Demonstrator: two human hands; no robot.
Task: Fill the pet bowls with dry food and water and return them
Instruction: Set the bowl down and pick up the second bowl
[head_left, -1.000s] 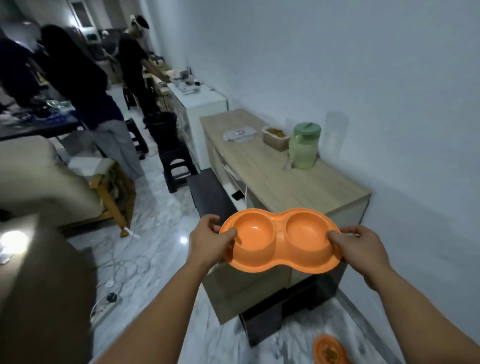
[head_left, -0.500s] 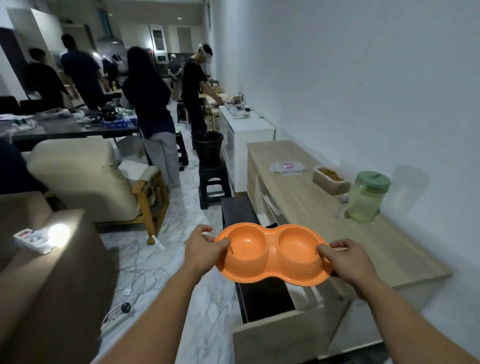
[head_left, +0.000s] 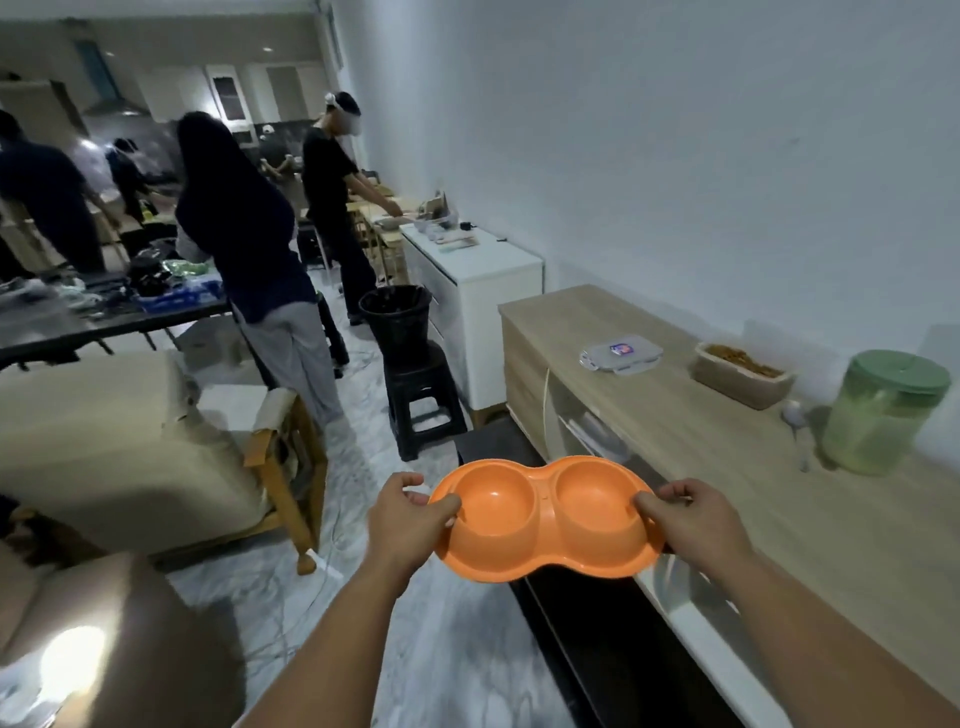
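Head view shows both hands, left hand (head_left: 410, 519) and right hand (head_left: 696, 525), gripping the ends of the empty orange double bowl (head_left: 545, 519) beside the surface (head_left: 727, 467), so filling from the food tub (head_left: 743, 374) and water jug (head_left: 883, 415) looks not yet begun.

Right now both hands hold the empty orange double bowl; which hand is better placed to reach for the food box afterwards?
Probably the right hand. The wooden counter with the food box, spoon and green-lidded jar lies on its side. The left hand is over the floor and would have to cross the orange double bowl.
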